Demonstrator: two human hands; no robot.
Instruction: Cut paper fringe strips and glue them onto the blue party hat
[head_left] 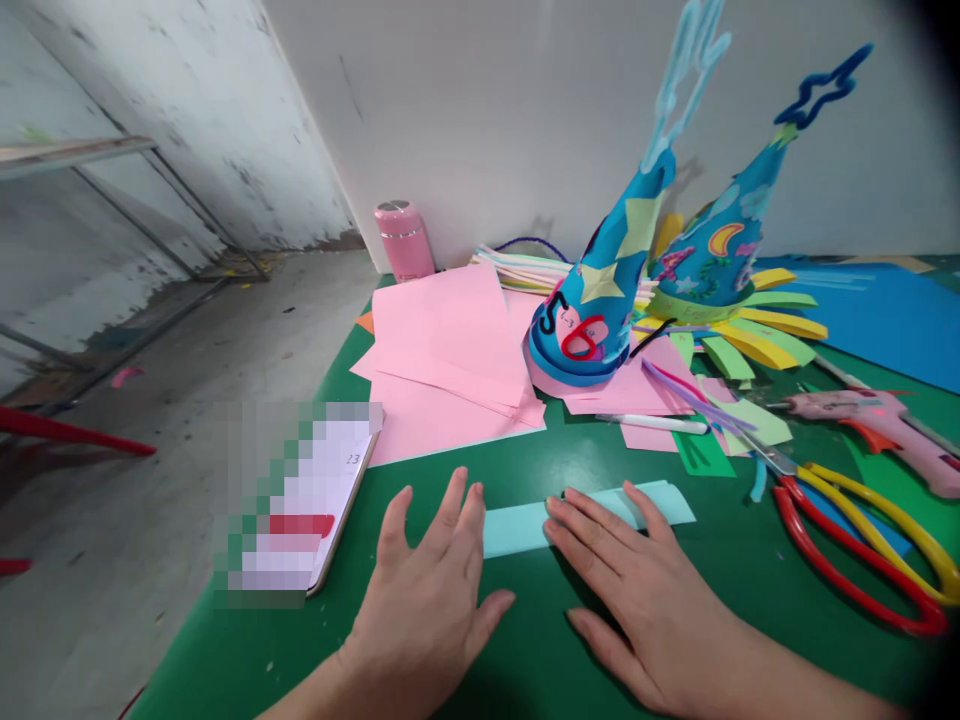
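Note:
A folded light-blue paper strip [514, 528] lies flat on the green table [525, 640] in front of me. My right hand [630, 580] rests on the strip with its fingers stretched out, covering part of its middle. At the strip's left end is my left hand [435, 580], fingers spread and nothing held in it. The strip's right end shows past my right fingers, where its layers part slightly.
Left stands a phone [322, 500]. Behind are pink sheets [450, 340], a pink bottle [405, 240] and two decorated cone hats [600, 290] [712, 250]. Scissors [862, 550], a pink glue gun [885, 420] and a white pen [667, 424] lie to the right.

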